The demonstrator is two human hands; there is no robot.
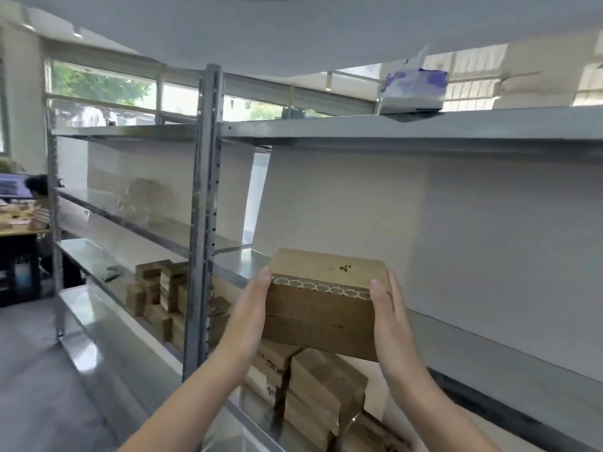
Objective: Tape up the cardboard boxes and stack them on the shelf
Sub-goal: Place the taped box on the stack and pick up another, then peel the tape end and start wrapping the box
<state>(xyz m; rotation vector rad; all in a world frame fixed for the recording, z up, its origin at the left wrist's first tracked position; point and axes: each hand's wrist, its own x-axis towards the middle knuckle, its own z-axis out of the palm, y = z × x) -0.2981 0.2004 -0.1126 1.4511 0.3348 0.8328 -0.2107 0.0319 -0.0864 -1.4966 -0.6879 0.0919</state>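
Observation:
A closed cardboard box [321, 305] with a strip of circle-patterned tape along its top front edge is carried between both hands at the front edge of a metal shelf [243, 265]. My left hand [253, 305] presses flat against its left side with straight fingers. My right hand [388, 313] presses its right side the same way. Several other cardboard boxes [323, 383] are stacked on the level below, right under the held box.
A steel upright post [204, 223] stands just left of the box. More small boxes [160, 295] are piled on the lower left level. A tissue box [412, 89] sits on the top shelf. A person sits at a desk [19, 223] far left.

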